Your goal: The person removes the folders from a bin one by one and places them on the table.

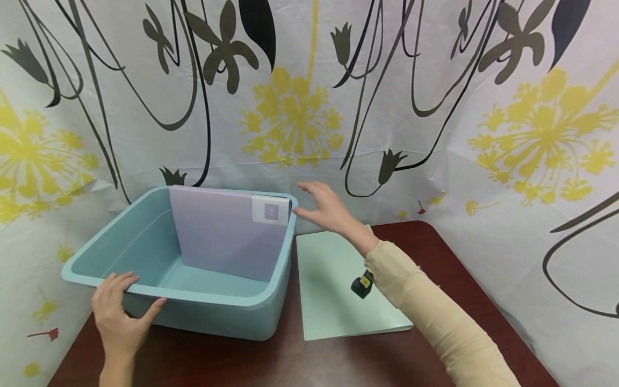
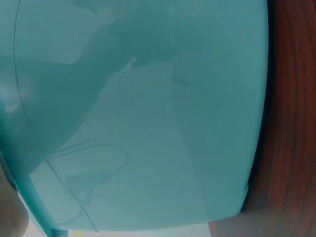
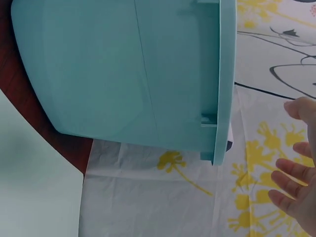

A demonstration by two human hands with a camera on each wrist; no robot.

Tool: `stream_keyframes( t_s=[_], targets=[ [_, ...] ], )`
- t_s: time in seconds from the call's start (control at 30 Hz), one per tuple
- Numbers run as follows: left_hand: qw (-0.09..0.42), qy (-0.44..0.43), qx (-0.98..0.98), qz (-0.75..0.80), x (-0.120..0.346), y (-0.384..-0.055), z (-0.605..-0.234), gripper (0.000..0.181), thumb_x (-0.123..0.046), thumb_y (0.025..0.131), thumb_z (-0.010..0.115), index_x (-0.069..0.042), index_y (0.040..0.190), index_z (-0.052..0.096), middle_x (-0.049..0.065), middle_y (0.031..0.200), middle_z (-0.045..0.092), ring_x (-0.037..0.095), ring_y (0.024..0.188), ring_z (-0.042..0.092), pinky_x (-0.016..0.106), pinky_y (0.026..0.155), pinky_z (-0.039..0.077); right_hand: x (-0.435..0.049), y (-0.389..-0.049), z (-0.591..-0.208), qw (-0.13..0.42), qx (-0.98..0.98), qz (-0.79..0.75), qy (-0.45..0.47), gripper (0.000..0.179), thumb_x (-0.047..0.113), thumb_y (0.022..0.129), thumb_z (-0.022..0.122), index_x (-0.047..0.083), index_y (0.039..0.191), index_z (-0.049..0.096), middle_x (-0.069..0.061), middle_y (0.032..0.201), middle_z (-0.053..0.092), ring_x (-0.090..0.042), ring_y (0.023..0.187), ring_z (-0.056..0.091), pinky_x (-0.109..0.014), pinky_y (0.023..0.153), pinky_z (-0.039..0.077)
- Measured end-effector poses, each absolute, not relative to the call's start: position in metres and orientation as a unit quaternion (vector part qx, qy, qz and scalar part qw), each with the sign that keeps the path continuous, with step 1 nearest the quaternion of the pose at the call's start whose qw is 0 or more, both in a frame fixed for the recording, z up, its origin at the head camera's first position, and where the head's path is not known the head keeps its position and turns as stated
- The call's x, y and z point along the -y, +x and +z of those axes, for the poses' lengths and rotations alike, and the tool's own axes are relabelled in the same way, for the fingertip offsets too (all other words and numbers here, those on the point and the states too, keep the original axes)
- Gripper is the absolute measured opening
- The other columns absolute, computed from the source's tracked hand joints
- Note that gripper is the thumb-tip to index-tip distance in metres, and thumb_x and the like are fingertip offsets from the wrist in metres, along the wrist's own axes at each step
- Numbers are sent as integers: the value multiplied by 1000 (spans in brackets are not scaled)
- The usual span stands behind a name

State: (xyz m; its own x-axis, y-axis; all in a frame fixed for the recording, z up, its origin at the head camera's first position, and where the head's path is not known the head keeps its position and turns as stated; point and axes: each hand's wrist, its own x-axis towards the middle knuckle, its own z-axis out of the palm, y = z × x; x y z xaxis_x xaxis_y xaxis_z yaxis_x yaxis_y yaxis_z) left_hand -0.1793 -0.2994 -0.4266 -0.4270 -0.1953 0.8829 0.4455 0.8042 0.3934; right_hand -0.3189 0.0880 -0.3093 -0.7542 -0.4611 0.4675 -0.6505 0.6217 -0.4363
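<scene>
A light blue plastic bin stands on the left of the table, its outer wall filling much of both wrist views. Inside, a flat lilac folder with a white label near its top right corner stands on edge, leaning against the back. My left hand grips the bin's front rim, fingers over the edge and thumb outside; only a bit of it shows in the left wrist view. Near the back right corner of the bin, my right hand hangs in the air with fingers spread, holding nothing and apart from the rim in the right wrist view.
To the right of the bin, a mint green folder lies flat on the dark red-brown table. A small black device is at the right sleeve. Flower-patterned cloth hangs behind and along both sides.
</scene>
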Motion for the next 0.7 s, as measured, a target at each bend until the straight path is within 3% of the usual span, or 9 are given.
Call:
stream_keyframes(
  t_s=[0.7],
  targets=[
    [525,-80,790,-307,298,-179,-426,86,-70,67,60,11,98,58,31,101,55,45,115,40,48,105,19,-51,-343,-321,145,897,268,319,60,30,81,66,4,131,46,-13,128,47,-27,120,41,-41,97,37]
  ],
)
